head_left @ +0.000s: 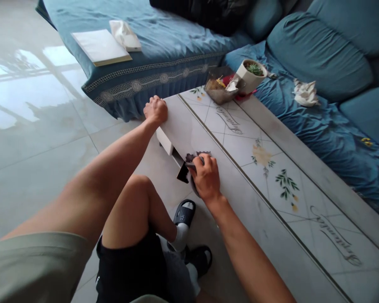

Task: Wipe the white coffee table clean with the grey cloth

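My left hand (156, 110) rests at the far left corner of the white coffee table (183, 113), its fingers curled over the edge. In my right hand (206, 174) is a dark grey cloth (195, 160) with a ruffled, purplish border, bunched under the fingers. Part of the cloth lies on the tabletop, and part hangs over the near edge. Just below it, a drawer (182, 170) in the table's side stands partly pulled out; most of its inside is hidden.
Along the far end of the table stand a clear brown-tinted box (219, 90) of small items and a potted succulent (252, 75). A blue-covered sofa (303, 126) runs behind. A white book (101, 46) and a tissue pack (124, 35) lie on the blue seat at left.
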`<action>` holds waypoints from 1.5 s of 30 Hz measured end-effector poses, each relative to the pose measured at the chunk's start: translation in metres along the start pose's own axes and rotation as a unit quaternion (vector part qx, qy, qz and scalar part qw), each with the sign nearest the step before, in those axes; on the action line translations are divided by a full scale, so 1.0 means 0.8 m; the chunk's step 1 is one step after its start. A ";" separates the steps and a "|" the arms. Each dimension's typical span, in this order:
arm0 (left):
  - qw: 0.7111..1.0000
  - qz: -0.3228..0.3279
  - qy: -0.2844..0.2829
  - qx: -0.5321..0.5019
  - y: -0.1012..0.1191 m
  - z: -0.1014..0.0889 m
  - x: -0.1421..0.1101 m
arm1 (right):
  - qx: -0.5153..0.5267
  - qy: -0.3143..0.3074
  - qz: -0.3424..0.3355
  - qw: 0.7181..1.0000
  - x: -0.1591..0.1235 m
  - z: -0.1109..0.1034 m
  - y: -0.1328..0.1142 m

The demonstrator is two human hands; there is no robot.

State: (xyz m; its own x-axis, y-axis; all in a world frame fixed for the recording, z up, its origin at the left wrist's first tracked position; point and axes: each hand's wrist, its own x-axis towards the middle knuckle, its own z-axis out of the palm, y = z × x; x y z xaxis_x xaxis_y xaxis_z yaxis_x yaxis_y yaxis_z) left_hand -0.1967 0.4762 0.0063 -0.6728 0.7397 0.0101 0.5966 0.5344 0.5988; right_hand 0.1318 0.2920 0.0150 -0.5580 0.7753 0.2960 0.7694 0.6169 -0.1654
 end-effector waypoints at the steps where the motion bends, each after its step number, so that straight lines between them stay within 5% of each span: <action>1: 1.000 0.000 -0.002 0.005 0.001 -0.003 -0.002 | 0.003 -0.004 0.006 1.000 0.011 0.001 -0.004; 4: 1.000 0.010 -0.004 0.000 0.001 -0.006 -0.004 | 0.015 0.003 0.017 1.000 -0.021 -0.015 0.007; 9: 0.999 0.030 0.007 0.014 -0.007 0.006 0.004 | -0.029 0.038 0.042 0.998 -0.176 -0.072 0.046; 11: 0.999 0.037 0.017 0.018 -0.010 0.012 0.009 | -0.054 0.040 0.049 0.997 -0.209 -0.083 0.050; 14: 0.999 0.036 0.028 0.020 -0.011 0.017 0.012 | -0.072 0.040 0.044 0.996 -0.189 -0.069 0.038; 19: 0.999 0.035 0.005 0.013 -0.003 0.004 0.001 | -0.030 0.049 0.034 0.998 -0.057 -0.004 -0.003; 22: 0.999 0.032 -0.001 0.012 -0.001 -0.004 -0.003 | -0.006 0.043 0.038 0.998 -0.018 0.007 -0.013; 25: 0.999 0.031 0.000 0.022 -0.004 -0.003 0.003 | -0.001 0.036 0.052 0.998 -0.055 -0.015 -0.002; 31: 0.999 0.032 0.000 0.017 -0.009 0.008 0.013 | -0.063 0.055 0.112 0.990 -0.222 -0.087 0.036; 33: 1.000 0.029 0.002 0.008 -0.007 0.008 0.011 | -0.072 0.058 0.120 0.988 -0.236 -0.094 0.040; 36: 1.000 0.022 0.009 0.010 -0.003 0.004 0.006 | -0.056 0.052 0.099 0.992 -0.188 -0.070 0.027; 42: 0.999 0.025 0.007 0.032 0.000 -0.005 -0.001 | -0.019 0.042 0.060 0.997 -0.005 0.013 -0.030; 45: 0.999 0.027 0.001 0.046 0.005 -0.014 -0.006 | -0.007 0.016 0.075 0.997 -0.001 0.010 -0.030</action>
State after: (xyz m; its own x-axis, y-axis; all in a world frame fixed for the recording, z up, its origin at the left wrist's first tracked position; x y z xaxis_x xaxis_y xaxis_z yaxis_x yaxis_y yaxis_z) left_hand -0.1961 0.4702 0.0173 -0.6402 0.7671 0.0422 0.6692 0.5298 0.5211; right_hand 0.1116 0.2774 0.0113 -0.4266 0.8535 0.2991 0.8476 0.4927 -0.1971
